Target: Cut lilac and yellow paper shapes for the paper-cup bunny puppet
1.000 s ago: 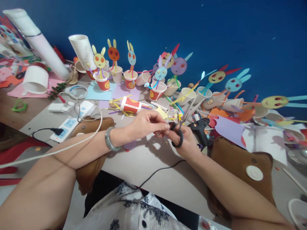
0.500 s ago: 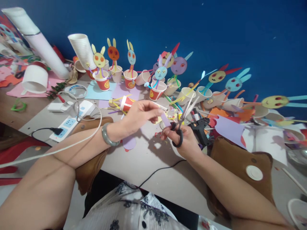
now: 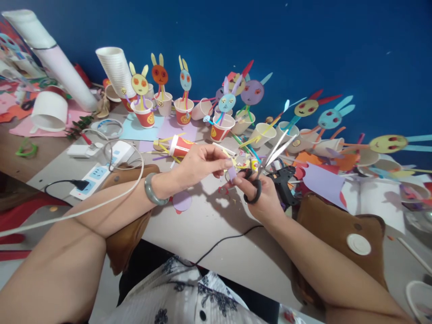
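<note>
My left hand point(image 3: 205, 164) pinches the upper end of a small piece of purple paper point(image 3: 232, 173) between thumb and fingers. The fingertips of my right hand point(image 3: 263, 193) touch the lower end of that paper. Hooked in my right hand is a pair of black-handled scissors point(image 3: 260, 173), its slightly parted blades pointing up and to the right, away from the paper. Below my left wrist a purple paper circle point(image 3: 182, 201) lies on the table, with a bit of red showing under its edge. Small paper scraps lie beneath my hands.
Paper cups with rabbit-faced figures point(image 3: 227, 103) line the blue wall. A black glue gun point(image 3: 285, 182) stands right of my right hand. At the left lies a power strip point(image 3: 101, 173) with cables. Brown cushions point(image 3: 340, 238) lie under both arms; a white cable crosses my left forearm.
The scissors have tilted further right in my right hand. Both hands have come closer together on the purple paper, and less of it shows between them.
</note>
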Available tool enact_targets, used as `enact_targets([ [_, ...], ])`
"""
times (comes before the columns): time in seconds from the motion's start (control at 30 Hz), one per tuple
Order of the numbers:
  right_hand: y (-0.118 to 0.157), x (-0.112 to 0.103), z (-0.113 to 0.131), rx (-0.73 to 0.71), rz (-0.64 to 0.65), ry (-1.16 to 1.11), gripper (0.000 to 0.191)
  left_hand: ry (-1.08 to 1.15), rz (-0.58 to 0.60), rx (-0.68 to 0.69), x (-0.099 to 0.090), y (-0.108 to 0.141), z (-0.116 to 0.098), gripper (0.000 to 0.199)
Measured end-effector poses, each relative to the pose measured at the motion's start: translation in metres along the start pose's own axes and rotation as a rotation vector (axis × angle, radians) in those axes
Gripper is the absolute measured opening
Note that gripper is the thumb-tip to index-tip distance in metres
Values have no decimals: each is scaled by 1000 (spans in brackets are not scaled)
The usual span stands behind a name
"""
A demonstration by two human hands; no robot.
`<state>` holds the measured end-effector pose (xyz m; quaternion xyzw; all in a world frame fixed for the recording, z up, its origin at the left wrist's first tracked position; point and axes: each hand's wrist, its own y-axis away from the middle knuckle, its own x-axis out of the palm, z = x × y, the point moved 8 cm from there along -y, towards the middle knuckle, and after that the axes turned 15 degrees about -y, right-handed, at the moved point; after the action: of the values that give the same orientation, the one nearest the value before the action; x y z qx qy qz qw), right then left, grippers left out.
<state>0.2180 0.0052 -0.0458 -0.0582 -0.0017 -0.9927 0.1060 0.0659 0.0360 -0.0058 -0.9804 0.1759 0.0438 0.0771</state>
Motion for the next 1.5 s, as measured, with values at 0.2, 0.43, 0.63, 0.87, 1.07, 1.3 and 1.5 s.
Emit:
enact_targets([
  [0.2,2,0,3,3,-8,7,31,6,10,-49,4,2,1,34],
  [0.43,3,4,9,-5,-30,-43,31,103,-173,-92,-22,-4,4,31],
  [0.63,1,-1,7,-61,-54,-45,32,25,99,-114,4,-1,4,34],
  [0.87,4,-1,4,-22,-54,59,37,-151,165,-79,13,5,8,28],
  [1.07,4,-1,6,-21,-62,58,35,-52,59,-66,0,0,6,24],
  [1.3,3,1,7,-17,-53,13,35,-2,39,-76,0,0,5,28],
  [1.5,3,4,14,-25,-66,9,33,12,43,-83,2,1,3,30],
])
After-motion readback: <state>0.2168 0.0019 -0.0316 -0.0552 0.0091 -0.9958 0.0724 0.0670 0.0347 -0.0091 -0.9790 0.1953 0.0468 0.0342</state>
